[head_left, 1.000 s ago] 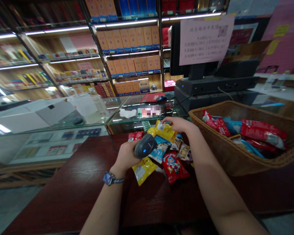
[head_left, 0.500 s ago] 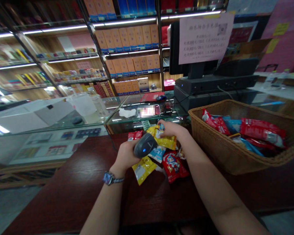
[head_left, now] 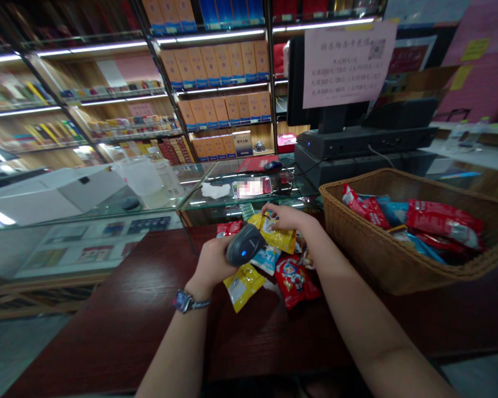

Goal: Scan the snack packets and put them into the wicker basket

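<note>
Left hand [head_left: 209, 264] closes firmly around a black handheld barcode scanner [head_left: 246, 246], with its small blue light showing. Right hand [head_left: 286, 216] lies with its fingers partly spread on a yellow snack packet [head_left: 279, 236], just beyond the scanner; whether it grips the packet, I cannot tell. Below both hands, a loose pile of snack packets, including a red packet [head_left: 294, 281] and a second yellow packet [head_left: 243, 286], sits on a dark red wooden table [head_left: 108, 315]. Just to the right, a wicker basket [head_left: 382, 260] holds more red and blue packets [head_left: 444, 218]. A glass display case [head_left: 216, 193] stands behind the table.
</note>
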Demonstrator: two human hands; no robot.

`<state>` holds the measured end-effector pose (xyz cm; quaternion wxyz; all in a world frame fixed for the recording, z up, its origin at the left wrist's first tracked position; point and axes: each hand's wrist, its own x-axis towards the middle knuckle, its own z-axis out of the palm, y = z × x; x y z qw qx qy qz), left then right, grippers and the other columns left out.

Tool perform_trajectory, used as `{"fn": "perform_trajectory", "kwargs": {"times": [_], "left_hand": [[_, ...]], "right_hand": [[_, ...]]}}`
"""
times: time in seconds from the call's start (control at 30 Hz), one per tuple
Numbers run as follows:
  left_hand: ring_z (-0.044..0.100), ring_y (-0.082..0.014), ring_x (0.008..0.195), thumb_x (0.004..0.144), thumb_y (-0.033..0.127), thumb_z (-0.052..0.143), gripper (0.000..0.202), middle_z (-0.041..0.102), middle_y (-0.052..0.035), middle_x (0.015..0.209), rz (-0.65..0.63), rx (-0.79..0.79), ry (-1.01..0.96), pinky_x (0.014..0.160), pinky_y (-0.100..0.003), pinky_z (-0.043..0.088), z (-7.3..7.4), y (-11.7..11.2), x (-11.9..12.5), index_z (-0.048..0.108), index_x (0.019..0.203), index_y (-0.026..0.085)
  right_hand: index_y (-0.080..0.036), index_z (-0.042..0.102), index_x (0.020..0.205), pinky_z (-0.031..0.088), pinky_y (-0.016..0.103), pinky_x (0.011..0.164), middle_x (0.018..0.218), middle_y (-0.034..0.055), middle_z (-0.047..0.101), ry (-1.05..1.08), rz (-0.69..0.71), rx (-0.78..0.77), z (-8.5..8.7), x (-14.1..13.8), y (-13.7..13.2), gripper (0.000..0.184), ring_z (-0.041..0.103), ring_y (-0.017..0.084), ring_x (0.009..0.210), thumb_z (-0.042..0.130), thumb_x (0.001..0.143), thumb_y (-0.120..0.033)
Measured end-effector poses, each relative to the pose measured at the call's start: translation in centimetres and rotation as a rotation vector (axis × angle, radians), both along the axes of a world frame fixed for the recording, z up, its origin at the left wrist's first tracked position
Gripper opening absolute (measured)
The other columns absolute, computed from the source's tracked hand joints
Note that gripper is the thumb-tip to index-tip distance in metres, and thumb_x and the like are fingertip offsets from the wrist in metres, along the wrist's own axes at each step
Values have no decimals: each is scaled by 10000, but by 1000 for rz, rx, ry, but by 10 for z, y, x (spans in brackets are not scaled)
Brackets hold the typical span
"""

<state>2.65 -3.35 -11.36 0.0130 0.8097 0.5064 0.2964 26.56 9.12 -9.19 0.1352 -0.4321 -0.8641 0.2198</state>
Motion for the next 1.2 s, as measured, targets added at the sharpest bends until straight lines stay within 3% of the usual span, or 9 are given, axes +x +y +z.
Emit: {"fn": "perform_trajectory", "kwargs": {"times": [0.1,0.3,0.47,0.57,0.77,1.2], "left_hand": [[701,-211,682,686,210,668,259,758,-43,759,0,0,-6,578,-254,476,0,0,0,740,934,189],[700,-205,673,708,218,648,263,760,-52,771,-3,-8,3,591,-259,481,2,-1,3,737,953,180],[688,-197,647,689,209,654,290,750,-37,736,-1,-3,10,573,-253,478,1,-1,2,738,966,181],[691,-201,658,687,203,661,299,752,-39,745,-4,-9,4,577,-253,483,0,0,2,738,976,188],[694,-203,672,676,192,664,287,755,-34,764,-3,-4,12,589,-254,482,0,0,1,736,955,196],[690,-211,664,654,176,651,271,752,-43,734,13,-11,26,572,-254,465,1,0,1,737,912,182]], "right_hand": [[-291,527,1214,441,212,709,1178,11,641,32,86,-44,1,4,2,588,643,166,915,725,677,-154],[-266,531,1232,453,204,715,1143,24,664,91,84,-44,-1,12,7,621,647,171,930,732,657,-143],[-231,716,1002,450,207,730,1011,4,713,-1,125,-51,-2,16,13,325,645,164,899,633,711,-110],[-225,748,976,452,213,753,985,3,725,11,127,-72,-2,15,11,254,646,168,910,687,733,-186],[-223,753,990,454,225,739,1029,20,713,-11,-10,-41,1,7,3,393,644,188,920,822,604,-203],[-272,745,1128,462,241,784,1106,19,708,-37,2,20,5,14,5,532,649,204,938,825,603,-250]]}}
